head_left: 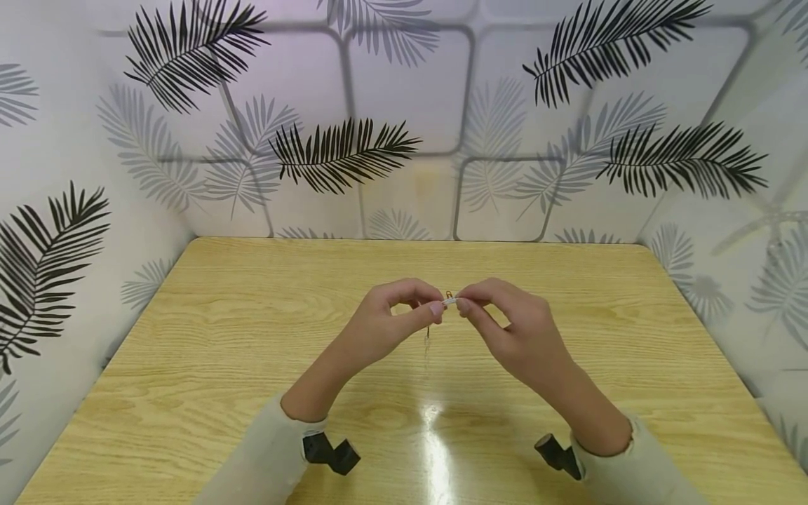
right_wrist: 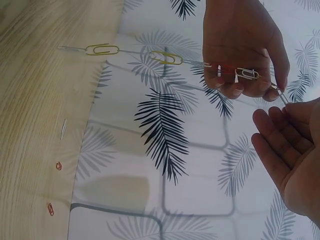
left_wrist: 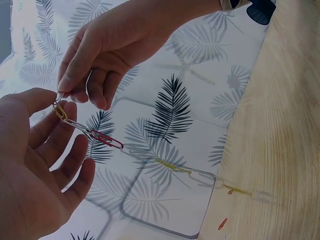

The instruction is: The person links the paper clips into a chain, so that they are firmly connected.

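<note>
Over the table, about midway between its left and right edges, a chain of paper clips hangs from two hands whose fingertips almost meet. The left hand pinches, thumb against forefinger, at a yellow clip near the chain's top, its other fingers loosely bent; the right hand pinches the white end clip just beside it. From where I stand, this looks like hooking that end clip onto the chain, though whether the two loops are fully joined I cannot tell. The move seems to call for a steady left pinch while the right turns the wire through. Fingertips hide part of the joint, and the dangling tail could swing or snag. Toward the table's far edge lie a red clip, another red clip and a loose white clip. Past that edge rises a leaf-printed backdrop; a small black device sits at the left cuff.
</note>
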Demonstrator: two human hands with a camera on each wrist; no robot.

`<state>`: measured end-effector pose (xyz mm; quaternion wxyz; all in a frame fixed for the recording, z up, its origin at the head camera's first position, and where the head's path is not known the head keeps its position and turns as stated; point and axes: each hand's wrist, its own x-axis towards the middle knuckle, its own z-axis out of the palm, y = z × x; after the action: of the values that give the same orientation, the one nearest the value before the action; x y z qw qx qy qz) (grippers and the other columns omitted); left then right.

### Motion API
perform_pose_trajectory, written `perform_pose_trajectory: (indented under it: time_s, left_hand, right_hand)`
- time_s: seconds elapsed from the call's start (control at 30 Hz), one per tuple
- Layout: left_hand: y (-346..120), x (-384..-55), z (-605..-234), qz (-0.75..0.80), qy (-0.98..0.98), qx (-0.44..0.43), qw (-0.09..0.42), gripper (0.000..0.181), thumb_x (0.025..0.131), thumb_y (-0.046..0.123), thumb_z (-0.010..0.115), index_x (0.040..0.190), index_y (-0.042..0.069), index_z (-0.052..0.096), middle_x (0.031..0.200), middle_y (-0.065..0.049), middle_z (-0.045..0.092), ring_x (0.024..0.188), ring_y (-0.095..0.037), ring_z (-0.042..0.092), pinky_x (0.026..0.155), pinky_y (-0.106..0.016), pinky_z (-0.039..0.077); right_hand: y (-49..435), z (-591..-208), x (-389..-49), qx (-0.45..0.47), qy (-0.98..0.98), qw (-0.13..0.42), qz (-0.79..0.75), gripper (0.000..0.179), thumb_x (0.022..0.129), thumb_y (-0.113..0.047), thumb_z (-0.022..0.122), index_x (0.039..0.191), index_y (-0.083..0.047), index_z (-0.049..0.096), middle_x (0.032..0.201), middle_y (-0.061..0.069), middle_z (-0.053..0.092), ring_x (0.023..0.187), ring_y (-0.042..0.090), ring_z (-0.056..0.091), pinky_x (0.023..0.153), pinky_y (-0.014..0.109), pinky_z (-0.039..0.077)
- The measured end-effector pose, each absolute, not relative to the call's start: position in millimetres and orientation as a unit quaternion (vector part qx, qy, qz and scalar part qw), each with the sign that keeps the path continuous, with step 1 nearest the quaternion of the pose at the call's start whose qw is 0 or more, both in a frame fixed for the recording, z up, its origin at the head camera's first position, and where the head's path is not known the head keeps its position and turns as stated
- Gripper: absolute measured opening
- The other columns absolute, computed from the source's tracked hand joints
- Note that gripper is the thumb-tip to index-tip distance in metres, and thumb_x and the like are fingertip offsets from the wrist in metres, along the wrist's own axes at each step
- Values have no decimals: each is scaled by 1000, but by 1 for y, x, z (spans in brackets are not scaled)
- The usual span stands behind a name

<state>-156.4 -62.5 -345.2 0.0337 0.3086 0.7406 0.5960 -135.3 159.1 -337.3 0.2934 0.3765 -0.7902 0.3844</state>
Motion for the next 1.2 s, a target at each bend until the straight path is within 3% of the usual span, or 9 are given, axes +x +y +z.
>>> perform_pose_trajectory:
  time_s: [0.2,0.43,0.67,0.93,1.07,1.2]
  left_hand:
    - [-62,-156,-344,594,744,303,31,13,100,25,63,105,18,73,97,2,70,94,-19,63,81,-40,51]
    - [-66,-161,-348,581,757,297,31,14,101,24,62,106,18,73,99,3,71,98,-18,64,91,-44,51]
    - [-79,-173,-361,558,783,272,32,13,100,28,63,105,20,72,97,4,71,95,-19,64,88,-43,52]
    - [-94,-184,-376,544,800,252,30,15,102,27,60,105,18,72,99,2,71,98,-29,65,90,-42,51]
    - [-98,-189,-379,543,803,245,27,17,102,25,59,105,15,73,100,0,71,99,-32,66,88,-41,52]
    - [-101,-193,-381,554,798,233,36,17,102,23,59,106,13,73,100,-2,72,98,-33,65,86,-44,53]
  right_hand:
    - [159,-336,-135,379,-791,289,384,12,98,-15,66,102,-5,71,89,3,73,77,12,68,73,15,51]
    - [158,-334,-137,371,-796,263,399,15,91,1,71,105,-3,70,89,5,73,78,12,68,73,16,54]
    - [161,-346,-152,269,-845,129,443,15,99,-17,66,111,-11,72,94,-3,73,82,7,69,74,27,57]
    - [163,-377,-201,215,-878,-24,427,22,102,-27,61,116,-12,71,98,3,71,85,22,68,72,35,55]
    - [159,-394,-226,222,-901,-76,366,25,102,-25,62,118,-9,71,103,4,71,86,24,69,71,33,54]
    - [152,-406,-245,242,-916,-95,307,23,100,-21,64,116,-7,72,102,4,72,81,18,67,70,32,55]
